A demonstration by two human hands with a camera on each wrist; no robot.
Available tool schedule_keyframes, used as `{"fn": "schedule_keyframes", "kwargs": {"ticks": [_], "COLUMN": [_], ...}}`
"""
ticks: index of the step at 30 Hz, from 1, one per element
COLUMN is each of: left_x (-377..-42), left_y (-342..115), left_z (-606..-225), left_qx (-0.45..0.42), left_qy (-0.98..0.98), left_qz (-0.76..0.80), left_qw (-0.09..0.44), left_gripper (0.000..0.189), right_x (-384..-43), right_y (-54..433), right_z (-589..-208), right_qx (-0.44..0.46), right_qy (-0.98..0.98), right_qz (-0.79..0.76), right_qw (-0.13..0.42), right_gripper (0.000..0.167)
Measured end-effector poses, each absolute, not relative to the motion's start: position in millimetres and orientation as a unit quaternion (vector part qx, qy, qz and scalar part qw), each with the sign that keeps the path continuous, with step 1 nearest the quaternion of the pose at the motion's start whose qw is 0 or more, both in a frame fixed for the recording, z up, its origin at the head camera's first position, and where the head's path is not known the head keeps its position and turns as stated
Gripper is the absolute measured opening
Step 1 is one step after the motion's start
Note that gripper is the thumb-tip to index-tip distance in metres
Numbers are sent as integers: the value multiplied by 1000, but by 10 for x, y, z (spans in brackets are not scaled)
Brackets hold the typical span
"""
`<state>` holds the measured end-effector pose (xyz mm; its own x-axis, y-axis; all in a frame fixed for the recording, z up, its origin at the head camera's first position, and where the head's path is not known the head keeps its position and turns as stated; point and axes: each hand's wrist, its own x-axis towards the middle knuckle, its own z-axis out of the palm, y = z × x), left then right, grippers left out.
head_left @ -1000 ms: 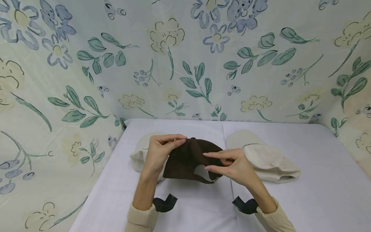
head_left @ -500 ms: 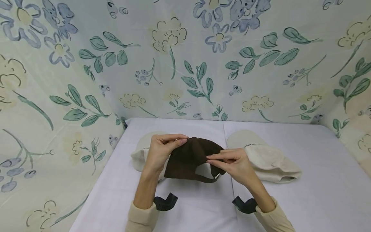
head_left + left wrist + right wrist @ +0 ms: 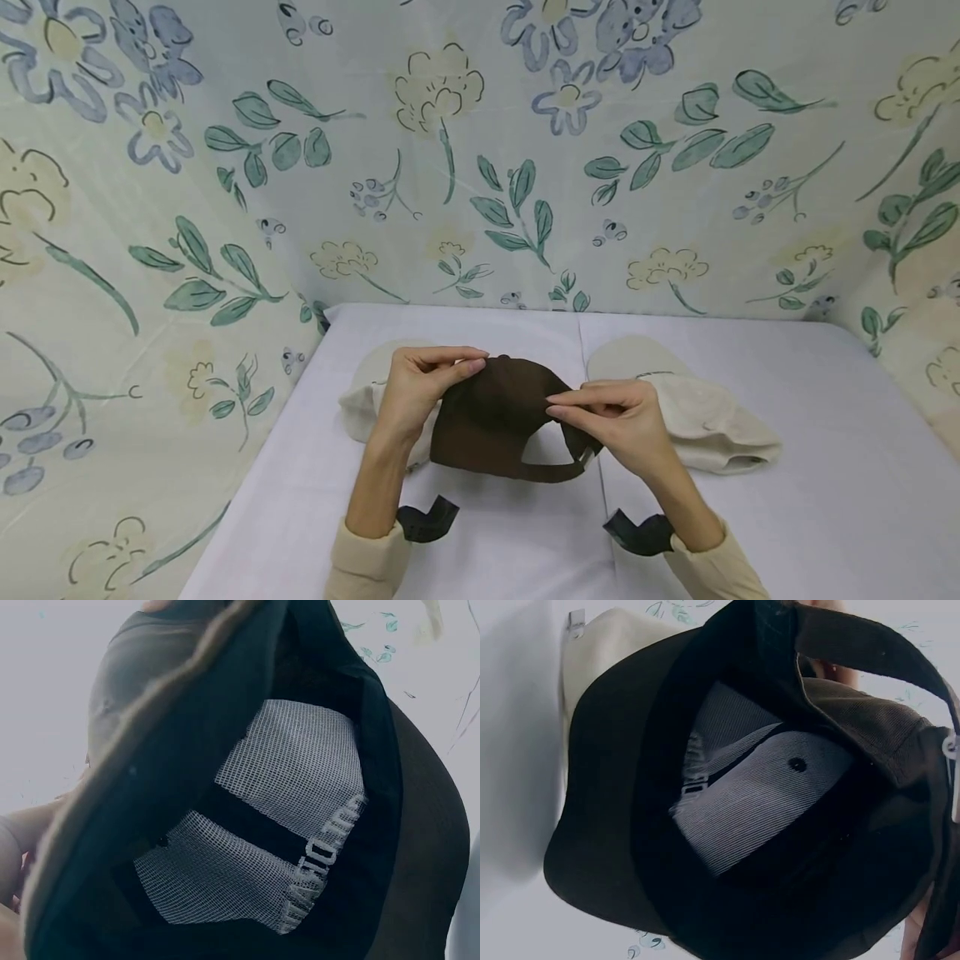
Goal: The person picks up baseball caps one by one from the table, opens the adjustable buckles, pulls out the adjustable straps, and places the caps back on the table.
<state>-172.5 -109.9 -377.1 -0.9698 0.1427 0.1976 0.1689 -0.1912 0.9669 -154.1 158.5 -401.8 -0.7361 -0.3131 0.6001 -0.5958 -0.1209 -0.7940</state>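
Note:
A dark brown baseball cap (image 3: 483,421) is held up over the table, its back and strap toward me. My left hand (image 3: 420,387) pinches the crown near the top button, on the left side. Between thumb and fingers, my right hand (image 3: 622,417) pinches the cap's fabric at the right, above the arched back opening. The adjustable strap (image 3: 870,641) hangs below that opening with a metal buckle at its right end. The left wrist view looks into the cap, where white mesh lining (image 3: 300,750) shows. In the right wrist view the brim (image 3: 607,802) points left.
A cream cap (image 3: 363,408) lies behind my left hand, partly hidden. Another cream cap (image 3: 705,421) lies at the right, behind my right hand. Both rest on a white-covered table (image 3: 825,467); floral cloth (image 3: 525,125) hangs behind it.
My right hand's thumb and fingers have closed on the brown cap and moved to the right. The fold in the crown has smoothed out and the back opening shows wider. My left hand stays put.

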Motion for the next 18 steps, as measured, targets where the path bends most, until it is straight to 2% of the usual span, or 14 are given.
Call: {"fn": "schedule_keyframes", "kwargs": {"ticks": [6, 18], "left_x": [-1715, -1648], "left_y": [-1089, -1064], "left_z": [-3762, -3722], "left_qx": [-124, -119], "left_qy": [-644, -669], "left_qz": [-755, -731], "left_qw": [10, 57], "left_gripper": [20, 16], "right_x": [-1497, -1421], "right_y": [1580, 1486], "right_z": [-3967, -3834], "right_qx": [306, 213], "right_qy": [-670, -672], "right_qz": [669, 702], "right_qw": [97, 104], "right_gripper": [14, 12]}}
